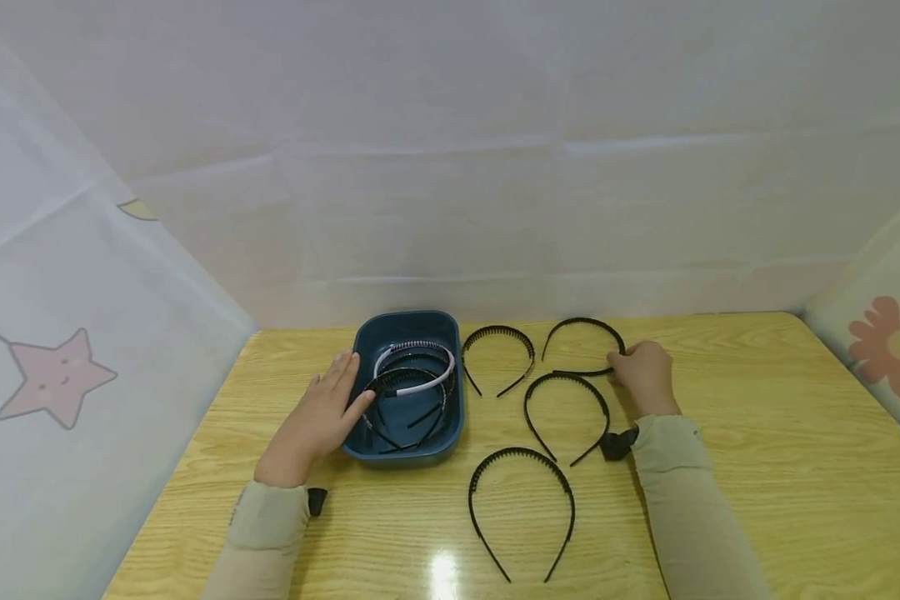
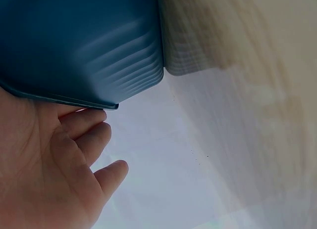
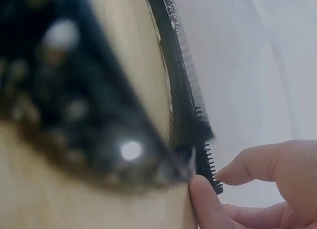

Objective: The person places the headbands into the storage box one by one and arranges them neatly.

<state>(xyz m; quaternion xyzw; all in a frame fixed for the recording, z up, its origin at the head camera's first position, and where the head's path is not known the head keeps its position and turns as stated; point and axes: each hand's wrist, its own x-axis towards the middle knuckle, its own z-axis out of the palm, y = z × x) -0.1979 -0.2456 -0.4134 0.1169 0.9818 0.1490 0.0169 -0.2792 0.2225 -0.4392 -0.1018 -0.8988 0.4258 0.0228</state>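
My left hand (image 1: 315,417) rests against the left rim of a dark blue plastic basin (image 1: 450,442), its fingers extended; the left wrist view shows the fingers (image 2: 84,122) along the basin's rim (image 2: 64,99). Inside the basin lie a lilac headband (image 1: 450,367) and several dark headbands (image 1: 429,433), overlapping. On the right, my right hand (image 1: 645,379) pinches the side of a black toothed headband (image 1: 581,321) between thumb and fingers, its open end facing left. Close up in the right wrist view, thumb and fingertips meet at the toothed band (image 3: 210,164).
Three more black headbands lie on the wood-grain table (image 1: 757,417): one beside the basin (image 1: 498,328), one below the held headband (image 1: 606,404), and one nearest me (image 1: 521,451). A pale sheet (image 1: 450,208) rises behind the table, with patterned sheets on both sides.
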